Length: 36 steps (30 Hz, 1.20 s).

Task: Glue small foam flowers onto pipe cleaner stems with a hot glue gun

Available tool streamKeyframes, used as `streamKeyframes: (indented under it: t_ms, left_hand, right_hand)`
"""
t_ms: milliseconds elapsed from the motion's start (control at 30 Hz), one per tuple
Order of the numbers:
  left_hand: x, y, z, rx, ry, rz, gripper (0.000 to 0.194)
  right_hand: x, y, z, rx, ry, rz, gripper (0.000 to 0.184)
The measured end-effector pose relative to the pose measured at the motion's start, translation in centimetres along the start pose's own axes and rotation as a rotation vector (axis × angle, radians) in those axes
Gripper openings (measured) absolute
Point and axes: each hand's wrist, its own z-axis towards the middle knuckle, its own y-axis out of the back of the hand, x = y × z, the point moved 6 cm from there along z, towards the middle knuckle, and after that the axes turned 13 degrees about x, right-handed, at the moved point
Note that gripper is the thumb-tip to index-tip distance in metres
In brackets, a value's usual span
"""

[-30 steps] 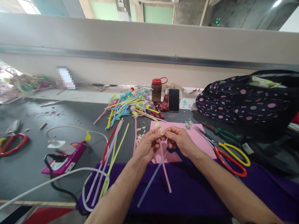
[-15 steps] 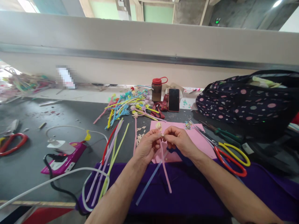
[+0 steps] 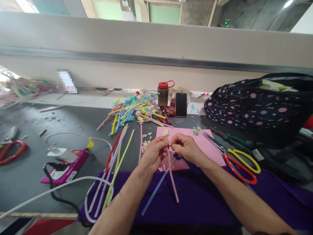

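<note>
My left hand (image 3: 156, 151) pinches a pink fuzzy stem (image 3: 173, 182), like a pipe cleaner, with a cream flower-like tuft (image 3: 166, 132) at its top. The stem's lower end slants down over purple cloth. Close beside it, my right hand (image 3: 186, 147) is closed in a pinch near the stem, just below the tuft. A tiny pale bit shows between the two hands' fingertips; what the right fingers hold is too small to name. Under both hands lies a pink sheet (image 3: 207, 143). Small pale pieces (image 3: 146, 145) lie left of it.
Scissors (image 3: 241, 166) and green-handled pliers (image 3: 236, 140) lie at right, before a dark patterned bag (image 3: 244, 104). A bottle (image 3: 163, 96) and a phone (image 3: 181, 105) stand behind. Coloured stems (image 3: 133, 109) pile at centre-left; a magenta device (image 3: 78, 163) with cables sits left.
My right fingertips have shifted slightly at the stem. The left hand keeps its grip on the pink stem, and the view has moved a little.
</note>
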Motion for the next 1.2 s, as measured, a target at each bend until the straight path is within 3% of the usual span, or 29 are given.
streamKeyframes:
  t_ms: [600, 1000, 1200]
  left_hand:
    - [0.1, 0.3, 0.2, -0.091, -0.024, 0.056, 0.017]
    - [0.2, 0.5, 0.2, -0.105, 0.007, -0.069, 0.017]
    - [0.0, 0.4, 0.1, -0.093, 0.018, -0.109, 0.014]
  right_hand:
    - [0.0, 0.2, 0.3, 0.009, 0.066, -0.195, 0.003]
    - [0.6, 0.5, 0.1, -0.04, 0.127, -0.26, 0.009]
    - [1.5, 0.9, -0.6, -0.13, 0.21, -0.355, 0.013]
